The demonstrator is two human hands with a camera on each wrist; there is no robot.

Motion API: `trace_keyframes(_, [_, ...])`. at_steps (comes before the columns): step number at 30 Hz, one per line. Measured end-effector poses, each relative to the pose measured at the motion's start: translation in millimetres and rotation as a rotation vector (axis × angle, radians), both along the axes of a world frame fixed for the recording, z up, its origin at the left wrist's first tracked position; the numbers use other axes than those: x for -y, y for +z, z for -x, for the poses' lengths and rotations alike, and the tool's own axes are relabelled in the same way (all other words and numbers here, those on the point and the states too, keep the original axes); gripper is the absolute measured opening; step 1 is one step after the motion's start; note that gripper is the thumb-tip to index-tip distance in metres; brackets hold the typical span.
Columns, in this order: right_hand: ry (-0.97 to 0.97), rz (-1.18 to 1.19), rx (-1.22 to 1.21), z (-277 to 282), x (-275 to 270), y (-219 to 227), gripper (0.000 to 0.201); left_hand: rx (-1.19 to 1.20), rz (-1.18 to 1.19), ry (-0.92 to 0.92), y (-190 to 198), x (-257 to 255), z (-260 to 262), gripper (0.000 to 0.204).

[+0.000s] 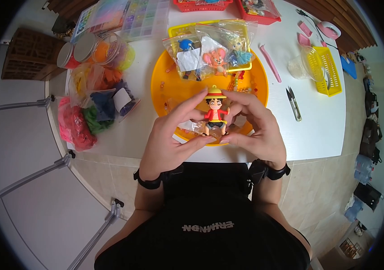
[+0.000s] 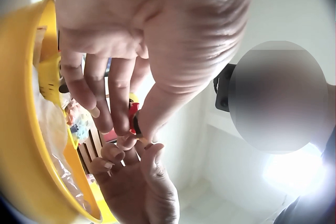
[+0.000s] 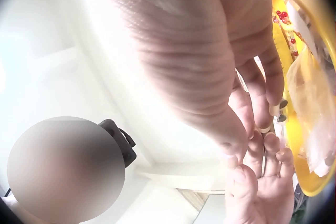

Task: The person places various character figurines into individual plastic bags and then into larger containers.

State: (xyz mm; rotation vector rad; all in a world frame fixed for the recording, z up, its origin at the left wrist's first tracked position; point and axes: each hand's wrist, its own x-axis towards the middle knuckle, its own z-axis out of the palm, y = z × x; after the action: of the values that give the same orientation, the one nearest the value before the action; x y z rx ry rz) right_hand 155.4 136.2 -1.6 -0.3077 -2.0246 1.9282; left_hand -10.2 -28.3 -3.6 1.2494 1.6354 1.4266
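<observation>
A small cartoon figurine [image 1: 215, 116] with a yellow straw hat, red top and dark shorts is held upright, front toward the head camera. A small loop stands on its hat. My left hand [image 1: 165, 139] grips it from the left, fingertips at the hat and thumb by the feet. From the other side my right hand [image 1: 261, 130] holds it the same way. Beneath them is a round orange-yellow tray [image 1: 158, 87] with loose beads and clear plastic. In the left wrist view, fingers mostly hide the figurine; only its red part [image 2: 133, 110] and dark bits show.
Bagged figurines, one a mouse [image 1: 216, 60], lie over a yellow basket [image 1: 246, 31] at the tray's back. Left are bags of coloured pompom-like material [image 1: 77, 123] and jars [image 1: 86, 47]. Right are thread snips [image 1: 294, 105], pink tweezers [image 1: 270, 63] and a yellow basket [image 1: 333, 72].
</observation>
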Motion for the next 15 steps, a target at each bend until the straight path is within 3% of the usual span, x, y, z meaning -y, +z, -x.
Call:
trace_keyframes(7, [-0.014,-0.002,-0.019,1,0,-2,0.077,0.027,0.011,0.003,3,-1,-2,0.081])
trace_keyframes(13, [-0.076,-0.144,-0.064,4,0,6,0.072,0.219,-0.070,0.007,-4,-3,-2,0.073])
trace_keyframes(15, [-0.074,-0.303,-0.074,5,-1,11,0.072,0.282,-0.106,0.007,-8,-4,-4,0.070])
